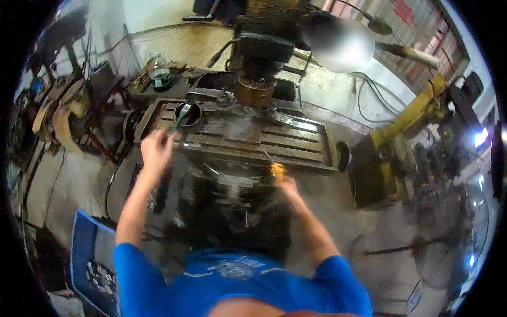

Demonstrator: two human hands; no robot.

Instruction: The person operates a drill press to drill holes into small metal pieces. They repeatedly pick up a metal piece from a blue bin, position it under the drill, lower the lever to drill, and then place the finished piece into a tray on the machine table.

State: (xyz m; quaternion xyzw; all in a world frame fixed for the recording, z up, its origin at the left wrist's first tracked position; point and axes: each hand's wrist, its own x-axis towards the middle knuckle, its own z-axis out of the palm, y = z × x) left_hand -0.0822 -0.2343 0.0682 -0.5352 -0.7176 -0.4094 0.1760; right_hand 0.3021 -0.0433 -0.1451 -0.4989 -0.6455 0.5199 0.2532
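My left hand (157, 149) is closed round the green handle of a brush (179, 120). The brush's head slants over a dark round bowl (194, 115), which stands at the left end of the machine's slotted metal table (296, 138). Whether the bristles touch the bowl is too small to tell. Lower and to the right, my right hand (288, 187) grips a yellow tool with a thin metal rod (277, 171). Its rod points up and left at the table's front edge; blur hides the tool's exact kind.
Above the table hangs the milling machine's dark head (264, 42), with a round lamp (343, 45) at its right. A clear bottle of dark liquid (160, 74) stands behind left. A blue bin of metal pieces (95, 264) is low left; a yellow machine (393, 142) stands right.
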